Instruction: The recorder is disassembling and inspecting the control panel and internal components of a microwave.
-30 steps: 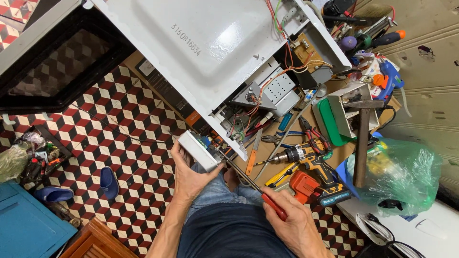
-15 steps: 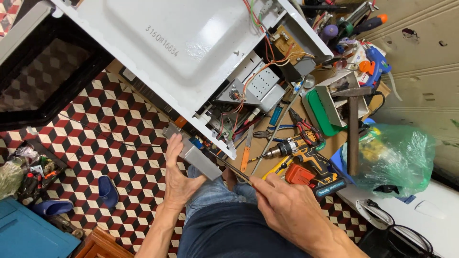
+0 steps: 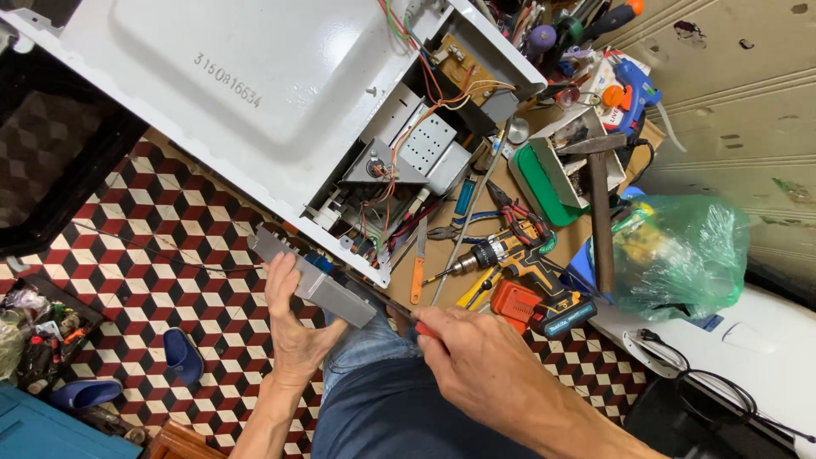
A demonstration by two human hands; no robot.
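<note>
Left hand (image 3: 293, 327) grasps grey metal panel (image 3: 313, 279) at microwave's (image 3: 255, 93) corner; right hand (image 3: 476, 361) clenches red-handled screwdriver (image 3: 399, 313); unscrewing step, tip needs seating.

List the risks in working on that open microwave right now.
The screwdriver in the right hand could slip toward the left hand gripping the grey metal box. The loose wires in the microwave might snag. The microwave overhangs the bench and may tip.

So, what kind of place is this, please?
Probably a small home repair workshop. An opened microwave oven shows its wiring, a cordless drill and pliers lie on a crowded workbench, and the floor is patterned tile.
</note>
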